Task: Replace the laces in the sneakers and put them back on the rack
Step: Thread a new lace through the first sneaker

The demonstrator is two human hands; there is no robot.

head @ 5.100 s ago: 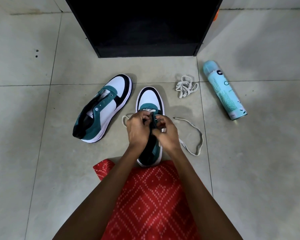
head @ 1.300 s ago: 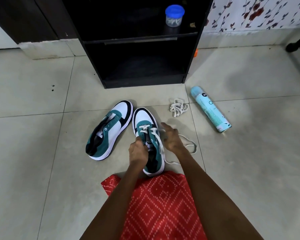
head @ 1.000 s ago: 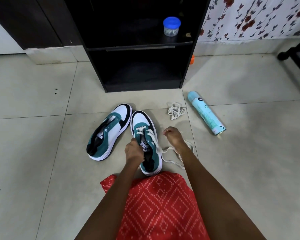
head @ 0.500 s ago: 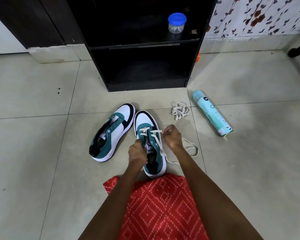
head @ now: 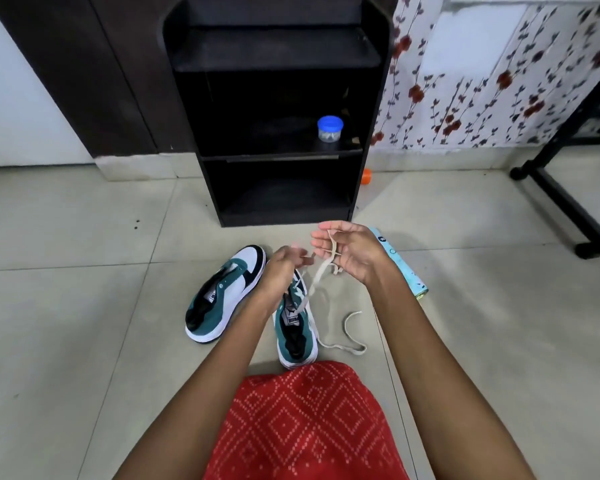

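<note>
Two teal, white and black sneakers lie on the tiled floor. The left sneaker has no lace and leans on its side. The right sneaker stands in front of my knees with a white lace threaded through its front eyelets. Both hands are raised above its toe. My right hand is turned palm up, with the lace running across its fingers and down to the shoe. My left hand is blurred and appears to pinch the other lace strand. The black shoe rack stands just behind.
A blue-lidded jar sits on the rack's middle shelf. A light blue spray can lies on the floor behind my right hand. A black stand's legs cross the right side. My red patterned clothing covers the near floor.
Both hands have risen from the sneaker's eyelets, drawing the lace up and taut. The view has tilted upward, showing more of the rack and wall.
</note>
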